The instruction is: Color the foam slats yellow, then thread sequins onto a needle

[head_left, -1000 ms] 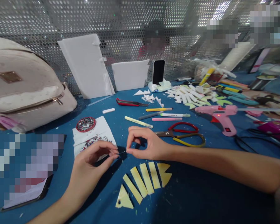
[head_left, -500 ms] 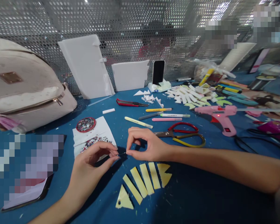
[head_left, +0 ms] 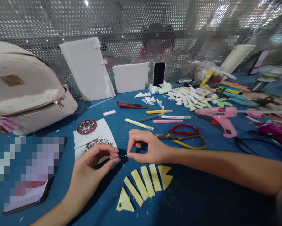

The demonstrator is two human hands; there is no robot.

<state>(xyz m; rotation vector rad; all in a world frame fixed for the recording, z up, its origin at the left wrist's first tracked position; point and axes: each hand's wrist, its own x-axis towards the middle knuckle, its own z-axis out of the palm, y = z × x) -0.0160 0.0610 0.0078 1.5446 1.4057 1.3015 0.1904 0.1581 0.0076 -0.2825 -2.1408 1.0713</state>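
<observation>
Fingertips nearly closed, left hand (head_left: pixel 92 161) (nine o'clock) and right hand (head_left: pixel 152 147) (three) are pinching a strand (head_left: pixel 122 156), seemingly positioning it, next needing steadiness.

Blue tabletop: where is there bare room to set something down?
Largest bare patch: the near side of the right forearm, right of the yellow fish-tail piece. A narrower strip separates the tablet from the left forearm. Crowded: back and right, with cut strips and hot glue gun.

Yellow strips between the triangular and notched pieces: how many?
4, side by side: the first strip beside the triangular piece, then the second strip, the third strip, and the fourth strip beside the notched piece. None looks hidden.
</observation>
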